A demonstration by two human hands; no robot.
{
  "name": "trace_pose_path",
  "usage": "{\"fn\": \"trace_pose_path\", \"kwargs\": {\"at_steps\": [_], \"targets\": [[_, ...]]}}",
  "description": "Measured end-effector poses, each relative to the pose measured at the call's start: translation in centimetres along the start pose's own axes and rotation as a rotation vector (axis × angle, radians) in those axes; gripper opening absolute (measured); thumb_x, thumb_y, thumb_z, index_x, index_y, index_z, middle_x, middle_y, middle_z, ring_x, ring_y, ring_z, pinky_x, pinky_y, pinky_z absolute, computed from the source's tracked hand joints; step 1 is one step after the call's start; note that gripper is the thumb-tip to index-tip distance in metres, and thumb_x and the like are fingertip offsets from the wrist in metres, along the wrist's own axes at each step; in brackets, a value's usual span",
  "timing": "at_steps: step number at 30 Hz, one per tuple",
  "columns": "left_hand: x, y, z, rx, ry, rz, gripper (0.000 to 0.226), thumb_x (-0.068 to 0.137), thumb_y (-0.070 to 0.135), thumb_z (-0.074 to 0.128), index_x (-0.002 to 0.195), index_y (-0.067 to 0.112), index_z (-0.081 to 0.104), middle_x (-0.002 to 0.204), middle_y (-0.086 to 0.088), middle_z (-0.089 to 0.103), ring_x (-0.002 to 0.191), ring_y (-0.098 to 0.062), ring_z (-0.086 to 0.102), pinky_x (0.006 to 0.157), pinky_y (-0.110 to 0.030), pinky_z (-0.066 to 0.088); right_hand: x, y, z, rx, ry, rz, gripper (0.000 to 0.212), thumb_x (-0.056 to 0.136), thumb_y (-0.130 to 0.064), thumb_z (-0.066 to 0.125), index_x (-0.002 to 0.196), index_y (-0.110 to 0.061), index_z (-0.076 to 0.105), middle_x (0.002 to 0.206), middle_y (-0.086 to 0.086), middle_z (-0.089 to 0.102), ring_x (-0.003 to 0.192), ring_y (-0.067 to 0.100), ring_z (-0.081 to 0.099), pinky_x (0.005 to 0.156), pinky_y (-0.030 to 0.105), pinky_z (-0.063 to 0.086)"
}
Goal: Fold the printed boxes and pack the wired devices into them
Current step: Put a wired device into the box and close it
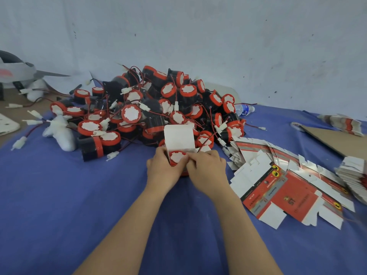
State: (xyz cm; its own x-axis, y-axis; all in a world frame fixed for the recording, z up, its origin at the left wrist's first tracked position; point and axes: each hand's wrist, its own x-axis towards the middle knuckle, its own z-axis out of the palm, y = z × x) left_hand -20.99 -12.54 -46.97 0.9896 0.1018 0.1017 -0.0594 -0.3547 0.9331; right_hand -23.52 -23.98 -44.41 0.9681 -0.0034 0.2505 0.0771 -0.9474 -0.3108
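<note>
A folded printed box (179, 136) stands in front of me with its white lid flap up. Inside it sits a red-and-white wired device (177, 157). My left hand (162, 171) grips the box's left side. My right hand (206, 171) holds the right side, its fingers pinching at the box's edge beside the device. A big pile of black devices with red caps and red wires (151, 108) lies right behind the box. Flat unfolded printed boxes (282, 187) are fanned out to the right of my right hand.
Everything lies on a blue cloth (79, 195). A water bottle (244, 109) lies behind the pile on the right. Cardboard sheet (337, 139) and a stack of flat boxes (355, 175) sit at the far right. White wrapped bundles (59, 132) and loose connectors lie at left.
</note>
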Motion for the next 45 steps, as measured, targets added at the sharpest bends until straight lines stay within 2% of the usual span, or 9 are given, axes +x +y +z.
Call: {"fn": "trace_pose_path", "kwargs": {"at_steps": [7,10,14,18,24,32,34,38,45], "targets": [[0.4,0.0,-0.4,0.001,-0.175,-0.046,0.060,0.082,0.037,0.068,0.134,0.033,0.039,0.126,0.001,0.053,0.123,-0.024,0.047,0.103,-0.044,0.044,0.5,2.9,-2.6,0.647,0.546,0.429,0.050,0.096,-0.025,0.054,0.142,-0.013,0.041,0.138,0.004,0.047,0.121,0.014,0.045,0.087,0.015,0.033],[0.6,0.0,-0.7,-0.005,-0.245,-0.024,0.058,0.081,0.036,0.068,0.132,0.038,0.042,0.127,0.002,0.054,0.115,-0.021,0.054,0.100,-0.043,0.048,0.6,3.7,-3.1,0.868,0.571,0.517,0.057,0.096,-0.031,0.055,0.147,-0.017,0.033,0.109,0.007,0.062,0.094,0.013,0.056,0.087,0.030,0.049],[0.5,-0.1,-0.7,0.015,-0.223,-0.006,0.056,0.082,0.037,0.067,0.132,0.037,0.042,0.126,0.001,0.055,0.116,-0.022,0.053,0.099,-0.044,0.048,0.2,2.8,-3.8,1.006,0.595,0.279,0.021,0.095,-0.021,0.058,0.116,-0.016,0.060,0.077,0.008,0.070,0.062,0.009,0.062,0.060,0.020,0.052],[0.2,0.0,-0.4,0.055,-0.125,0.023,0.058,0.084,0.037,0.066,0.135,0.030,0.040,0.124,0.003,0.057,0.121,-0.025,0.049,0.100,-0.046,0.046,0.0,1.1,-3.2,1.225,0.452,0.228,0.012,0.092,-0.017,0.064,0.086,-0.008,0.057,0.071,0.007,0.073,0.069,0.015,0.072,0.060,0.019,0.054],[-0.1,0.0,0.0,0.070,-0.054,0.004,0.061,0.083,0.038,0.067,0.136,0.024,0.040,0.112,0.007,0.055,0.122,-0.026,0.047,0.097,-0.043,0.047,0.0,1.4,-1.6,0.469,0.490,0.217,0.020,0.091,-0.032,0.063,0.081,-0.015,0.065,0.079,0.001,0.060,0.073,0.017,0.051,0.065,0.030,0.039],[-0.2,0.2,-0.1,0.057,-0.074,0.007,0.060,0.083,0.037,0.068,0.134,0.022,0.041,0.124,-0.001,0.058,0.121,-0.028,0.049,0.099,-0.046,0.046,-0.3,1.0,-2.9,0.576,0.191,0.113,0.033,0.095,-0.030,0.051,0.080,-0.007,0.068,0.056,-0.003,0.053,0.048,0.004,0.042,0.049,0.013,0.031],[-0.2,0.2,-0.1,0.052,-0.077,0.015,0.059,0.083,0.036,0.068,0.134,0.023,0.041,0.124,0.000,0.058,0.120,-0.028,0.049,0.099,-0.046,0.046,-0.2,1.2,-3.4,0.559,0.125,0.086,0.032,0.097,-0.026,0.047,0.095,-0.003,0.069,0.072,0.010,0.061,0.053,0.004,0.042,0.050,0.012,0.033],[-0.2,0.2,-0.1,0.050,-0.074,0.003,0.058,0.082,0.036,0.068,0.133,0.022,0.042,0.121,0.000,0.059,0.120,-0.027,0.049,0.098,-0.046,0.046,-0.3,1.7,-3.2,0.458,0.060,0.126,0.030,0.096,-0.020,0.052,0.126,-0.017,0.054,0.095,-0.007,0.060,0.076,0.002,0.055,0.056,0.004,0.037],[-0.1,0.2,0.1,0.053,-0.069,0.001,0.061,0.084,0.037,0.067,0.136,0.023,0.040,0.124,0.001,0.058,0.122,-0.027,0.048,0.099,-0.046,0.046,0.2,1.6,-3.2,0.217,0.161,0.099,0.038,0.086,0.006,0.045,0.104,-0.016,0.072,0.121,0.003,0.054,0.086,0.007,0.043,0.061,0.010,0.032]]}}
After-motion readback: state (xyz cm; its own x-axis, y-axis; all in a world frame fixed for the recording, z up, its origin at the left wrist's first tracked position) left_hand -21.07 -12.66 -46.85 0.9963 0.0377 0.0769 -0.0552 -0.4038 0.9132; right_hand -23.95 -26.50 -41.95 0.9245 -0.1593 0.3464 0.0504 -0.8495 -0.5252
